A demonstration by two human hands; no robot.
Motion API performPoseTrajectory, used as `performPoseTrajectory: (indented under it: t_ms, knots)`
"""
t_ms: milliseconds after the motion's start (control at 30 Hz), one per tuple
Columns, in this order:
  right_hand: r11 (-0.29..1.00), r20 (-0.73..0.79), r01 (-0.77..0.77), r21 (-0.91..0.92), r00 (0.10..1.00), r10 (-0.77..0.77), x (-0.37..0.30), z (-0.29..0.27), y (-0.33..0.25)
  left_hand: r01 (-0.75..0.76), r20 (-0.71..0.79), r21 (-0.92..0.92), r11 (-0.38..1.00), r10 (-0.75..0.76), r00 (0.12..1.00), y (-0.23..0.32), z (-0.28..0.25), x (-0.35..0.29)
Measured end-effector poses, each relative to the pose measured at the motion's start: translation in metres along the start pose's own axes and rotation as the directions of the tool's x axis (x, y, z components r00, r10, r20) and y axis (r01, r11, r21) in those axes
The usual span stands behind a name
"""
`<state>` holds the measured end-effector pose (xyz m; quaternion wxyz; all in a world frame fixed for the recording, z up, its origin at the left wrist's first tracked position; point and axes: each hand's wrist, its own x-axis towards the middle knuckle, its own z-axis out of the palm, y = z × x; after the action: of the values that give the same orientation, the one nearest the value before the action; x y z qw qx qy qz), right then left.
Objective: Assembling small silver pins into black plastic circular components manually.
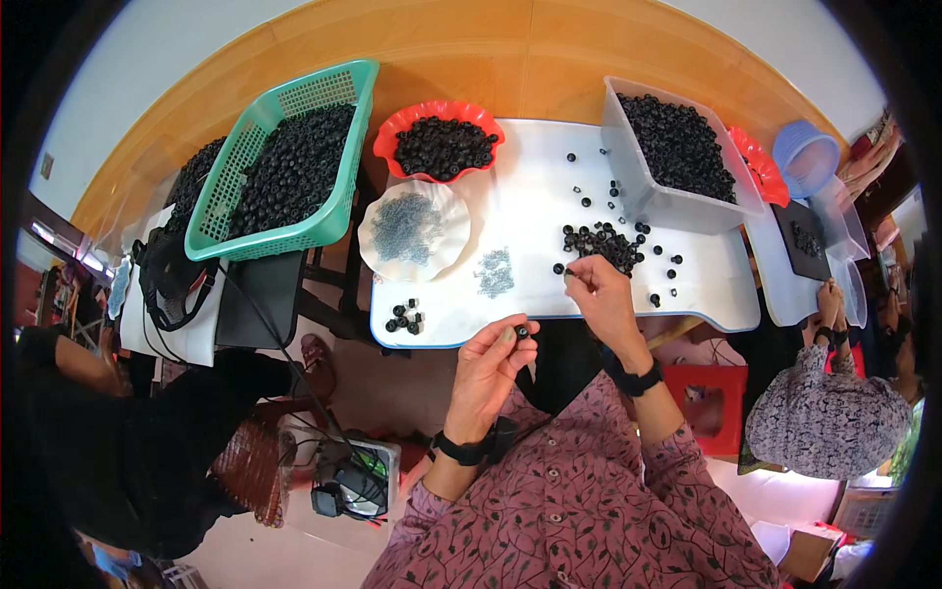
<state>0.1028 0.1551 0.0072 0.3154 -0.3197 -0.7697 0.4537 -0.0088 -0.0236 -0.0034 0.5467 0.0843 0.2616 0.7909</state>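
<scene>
Assembly work at the near edge of a white surface (pixel 530 196). Grips one small black ring (pixel 522 333) between thumb and forefinger of the left hand (pixel 488 368), just off the near edge and raised toward the body, probably to keep the ring's opening in plain sight. Reaches with the right hand (pixel 603 294) onto the surface, fingers pinched together at the near side of a loose pile of black rings (pixel 603 242); cannot tell whether anything is caught between them. Keeps stock within arm's reach, seemingly sorted by kind:

- small group of black pieces (pixel 404 317) at the near left corner, set apart from the pile;
- white scalloped dish (pixel 451 211) of fine grey parts overhanging the left edge, with a loose grey heap (pixel 496 272) just beside it;
- red scalloped bowl (pixel 392 147) of black rings at the far left corner;
- clear tub (pixel 618 128) of black rings at the far right corner.

Off the surface to the left: green basket (pixel 339 211), full of the same black rings. To the right: a second white surface and a blue bowl (pixel 805 157), with another person's patterned sleeve (pixel 829 417) beside them. Beyond the far edge: a curved band of orange wood (pixel 530 49) and a pale wall.
</scene>
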Motion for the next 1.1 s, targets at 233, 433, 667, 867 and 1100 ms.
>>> performPoseTrajectory:
  t_ms: [233, 433, 667, 867, 1100]
  knots:
    - [0.877, 0.147, -0.223, 0.427, 0.973, 0.176, -0.05, 0.004, -0.05, 0.016, 0.056, -0.072, 0.997, -0.012, 0.998, -0.003, 0.002, 0.001]
    - [0.841, 0.176, -0.223, 0.493, 0.972, 0.155, -0.063, 0.005, -0.051, 0.015, 0.109, -0.095, 0.995, -0.005, 0.994, -0.008, 0.006, 0.002]
    - [0.753, 0.145, -0.186, 0.632, 0.982, 0.121, -0.067, 0.008, -0.053, 0.025, 0.131, -0.112, 0.993, -0.01, 0.991, -0.009, 0.014, 0.0]
    - [0.708, 0.129, -0.183, 0.682, 0.983, 0.131, -0.07, 0.007, -0.058, 0.022, 0.113, -0.101, 0.995, -0.011, 0.993, -0.01, 0.022, -0.002]
    - [0.717, 0.061, -0.097, 0.691, 0.995, 0.075, -0.074, 0.008, -0.054, -0.009, 0.111, -0.08, 0.997, 0.017, 0.994, -0.013, 0.029, -0.004]
